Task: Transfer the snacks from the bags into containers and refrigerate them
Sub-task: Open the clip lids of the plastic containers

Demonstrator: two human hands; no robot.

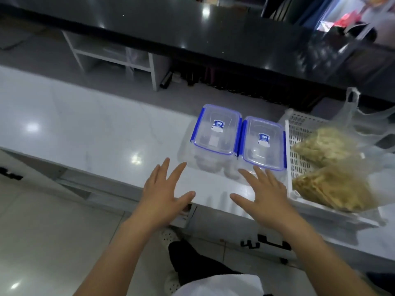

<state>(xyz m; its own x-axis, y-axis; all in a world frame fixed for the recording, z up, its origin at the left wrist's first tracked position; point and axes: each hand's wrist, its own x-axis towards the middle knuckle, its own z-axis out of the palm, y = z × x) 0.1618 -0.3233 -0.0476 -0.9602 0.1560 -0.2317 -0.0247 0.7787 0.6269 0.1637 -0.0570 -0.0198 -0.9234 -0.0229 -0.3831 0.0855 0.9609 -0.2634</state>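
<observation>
Two lidded containers (239,137) just beyond both hands (164,189) (265,189), grips spread, seemingly empty

Cool, fairly dim indoor light with overall softness.
Overhead lamps left bright glare spots on the white counter (85,124) and black shelf (192,35); edges bent and blurred.

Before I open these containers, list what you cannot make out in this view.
- Head view: what the left container and right container hold; glare on the shut lids blurs it.
- The label print: too small.
- The near snack bag: motion blur hides any knot.
- The white tray: its right end lies under bags.
</observation>
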